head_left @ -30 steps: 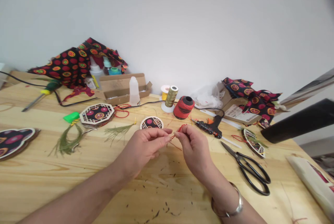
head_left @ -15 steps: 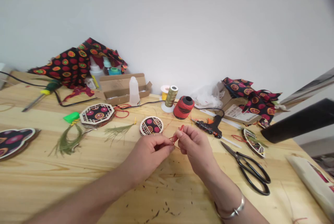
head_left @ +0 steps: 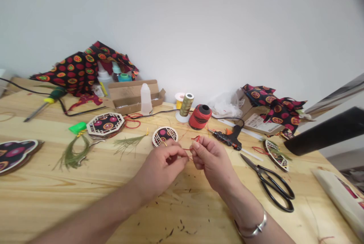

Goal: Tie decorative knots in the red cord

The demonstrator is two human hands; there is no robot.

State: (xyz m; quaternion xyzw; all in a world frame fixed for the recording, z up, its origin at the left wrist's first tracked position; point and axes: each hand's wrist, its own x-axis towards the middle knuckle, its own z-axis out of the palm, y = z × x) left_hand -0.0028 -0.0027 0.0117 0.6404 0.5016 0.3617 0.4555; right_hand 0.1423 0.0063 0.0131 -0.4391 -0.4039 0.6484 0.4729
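Red cord [head_left: 186,149] held above table [head_left: 57,194], near round ornament [head_left: 165,134], visible span run roughly sideways between hands; pinched firmly by right hand [head_left: 213,160]; left hand [head_left: 162,164] fingers loosely curled, grip cannot be told; hand gap slightly widened since earlier frame

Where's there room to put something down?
There's bare wood left of the left hand, nearer than the green tassel and cloud-shaped piece. A smaller patch lies between the right hand and scissors. Behind the hands it's crowded, with the red spool and glue gun. Dark scraps lie between the forearms.
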